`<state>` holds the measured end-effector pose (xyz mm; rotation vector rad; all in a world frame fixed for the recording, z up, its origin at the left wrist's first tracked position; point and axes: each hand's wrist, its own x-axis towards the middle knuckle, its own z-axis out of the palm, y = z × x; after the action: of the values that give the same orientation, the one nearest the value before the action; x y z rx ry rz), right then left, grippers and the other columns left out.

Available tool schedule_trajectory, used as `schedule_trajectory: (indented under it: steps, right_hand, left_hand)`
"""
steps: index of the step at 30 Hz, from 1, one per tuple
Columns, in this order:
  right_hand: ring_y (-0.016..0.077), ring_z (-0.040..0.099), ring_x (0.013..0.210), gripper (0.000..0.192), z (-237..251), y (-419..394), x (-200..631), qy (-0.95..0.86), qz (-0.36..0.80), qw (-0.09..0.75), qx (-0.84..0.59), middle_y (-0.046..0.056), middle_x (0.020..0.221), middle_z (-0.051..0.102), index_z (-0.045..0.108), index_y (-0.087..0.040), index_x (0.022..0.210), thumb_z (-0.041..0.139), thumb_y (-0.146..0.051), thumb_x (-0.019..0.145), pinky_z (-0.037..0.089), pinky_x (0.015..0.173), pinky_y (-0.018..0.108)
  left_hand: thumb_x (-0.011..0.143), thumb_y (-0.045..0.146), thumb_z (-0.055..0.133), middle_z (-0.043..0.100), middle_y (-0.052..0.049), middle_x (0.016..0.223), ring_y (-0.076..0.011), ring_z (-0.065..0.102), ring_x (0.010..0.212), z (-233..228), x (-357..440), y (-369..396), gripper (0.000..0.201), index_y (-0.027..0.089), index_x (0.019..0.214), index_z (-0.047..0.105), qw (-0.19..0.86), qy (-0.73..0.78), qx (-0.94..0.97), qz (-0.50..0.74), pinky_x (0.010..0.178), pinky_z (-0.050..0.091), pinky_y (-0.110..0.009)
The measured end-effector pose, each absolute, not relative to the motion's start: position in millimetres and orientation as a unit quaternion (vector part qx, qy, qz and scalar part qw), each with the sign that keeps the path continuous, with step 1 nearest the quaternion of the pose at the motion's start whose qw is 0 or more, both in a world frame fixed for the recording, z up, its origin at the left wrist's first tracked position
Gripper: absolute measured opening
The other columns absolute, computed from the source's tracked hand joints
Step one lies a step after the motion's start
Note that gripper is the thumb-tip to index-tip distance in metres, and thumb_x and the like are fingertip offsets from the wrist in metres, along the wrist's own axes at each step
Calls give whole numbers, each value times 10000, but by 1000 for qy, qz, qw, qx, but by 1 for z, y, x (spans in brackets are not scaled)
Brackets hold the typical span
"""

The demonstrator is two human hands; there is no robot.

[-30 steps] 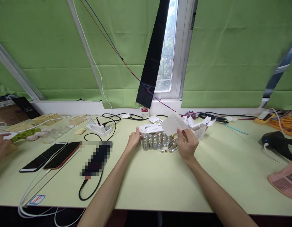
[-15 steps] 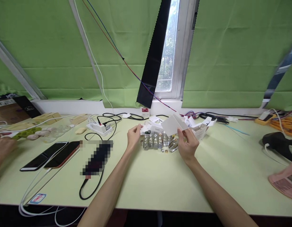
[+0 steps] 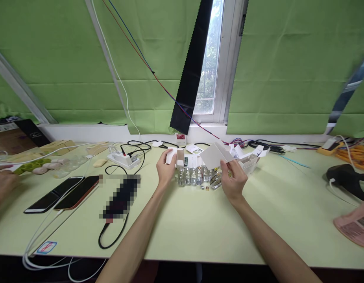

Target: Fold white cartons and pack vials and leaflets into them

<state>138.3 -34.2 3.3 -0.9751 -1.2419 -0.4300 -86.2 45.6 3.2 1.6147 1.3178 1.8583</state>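
Note:
My left hand [image 3: 165, 168] grips a small white carton [image 3: 186, 160] by its open end flaps, lifted just above a row of small clear glass vials [image 3: 193, 175] standing on the pale green table [image 3: 199, 224]. My right hand [image 3: 233, 179] pinches the lower corner of a flat white card box [image 3: 215, 155], tilted over the right end of the vials. A few tiny gold caps [image 3: 204, 188] lie in front of the vials. More opened white cartons [image 3: 249, 157] sit behind my right hand.
Two phones [image 3: 66, 194] and a blurred device [image 3: 120, 199] on cables lie at the left. A white power strip [image 3: 122, 159] stands behind them. Another person's hand [image 3: 3, 182] rests at the far left edge. A black scanner [image 3: 347, 177] and a pink packet [image 3: 354, 224] are at the right.
My left hand has raised the white carton off the vials and turned it, so its open end flaps now show. My right hand and its card box have stayed in place.

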Motion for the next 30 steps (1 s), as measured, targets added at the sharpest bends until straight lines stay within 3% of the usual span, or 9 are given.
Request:
schedule_trajectory:
  steps: [12,18,26,30]
  right_hand:
    - [123,516,587,215,4,-35,138,-557,-191,683,-432,-10,646,555,582,-200,762,569,-236,973,406,564,240]
    - [124,533,600,184,3,-35,139,-557,-188,685,-429,-5,666,579,598,-197,792,571,-228,971,419,570,236]
    - [127,547,604,189,4,-33,140,-558,-198,687,-422,-9,654,577,590,-199,770,593,-203,959,423,573,234]
    - [127,549,608,168,3,-33,141,-557,-195,686,-426,-7,665,585,604,-198,798,585,-215,965,427,576,235]
  left_hand:
    - [815,376,721,650,-91,1155,-235,616,1079,20,-88,39,355,188,1110,663,137,402,540,727,869,538,-328]
    - [705,373,820,584,-84,1176,-181,594,898,29,-87,38,497,223,1135,621,284,323,498,753,534,505,-215]
    - [581,264,877,631,-16,890,-89,554,642,42,-93,38,480,206,994,639,534,252,376,714,491,406,-191]
    - [595,212,860,617,3,776,-66,518,580,47,-94,35,437,174,988,672,593,238,345,688,465,364,-181]
